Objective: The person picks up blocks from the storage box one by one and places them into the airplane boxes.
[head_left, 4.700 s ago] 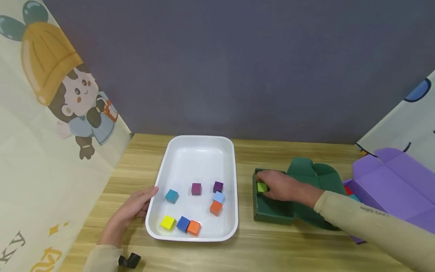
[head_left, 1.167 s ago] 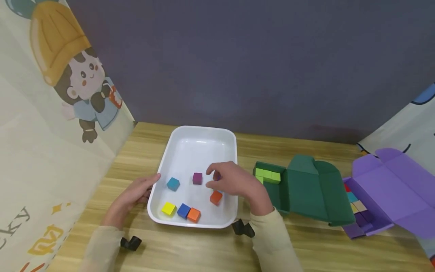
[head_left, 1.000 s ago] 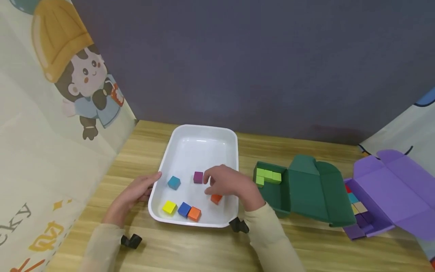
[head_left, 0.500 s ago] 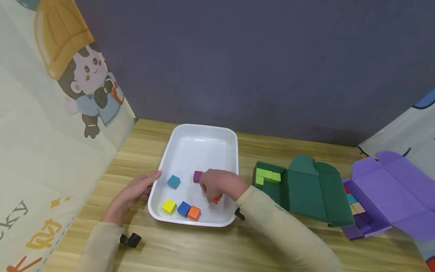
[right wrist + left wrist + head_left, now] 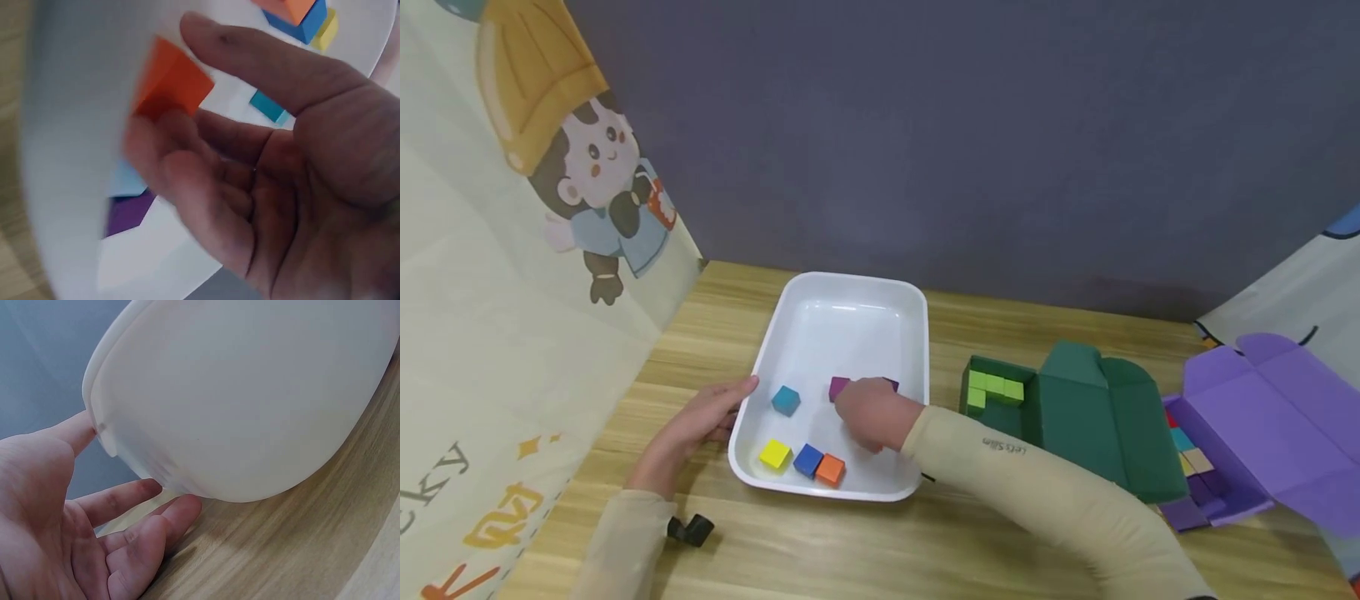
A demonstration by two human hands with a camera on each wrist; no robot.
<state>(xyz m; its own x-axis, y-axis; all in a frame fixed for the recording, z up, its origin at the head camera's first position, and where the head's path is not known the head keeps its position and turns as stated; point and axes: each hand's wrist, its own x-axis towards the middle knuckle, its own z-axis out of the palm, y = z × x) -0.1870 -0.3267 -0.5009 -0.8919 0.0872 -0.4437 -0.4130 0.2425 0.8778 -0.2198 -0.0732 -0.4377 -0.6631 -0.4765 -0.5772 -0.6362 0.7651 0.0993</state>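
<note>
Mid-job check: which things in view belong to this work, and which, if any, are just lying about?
Likely in the job:
white tray and its cubes, left hand at the rim
orange cube at the right hand
green box with lime cubes
purple box with mixed cubes

Apparently just scenery:
cartoon-printed sheet
dark backdrop

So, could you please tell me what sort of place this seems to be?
Probably a small staged tabletop workspace: a wood-grain table backed by a plain dark panel, with a cartoon-printed sheet along one side.
</note>
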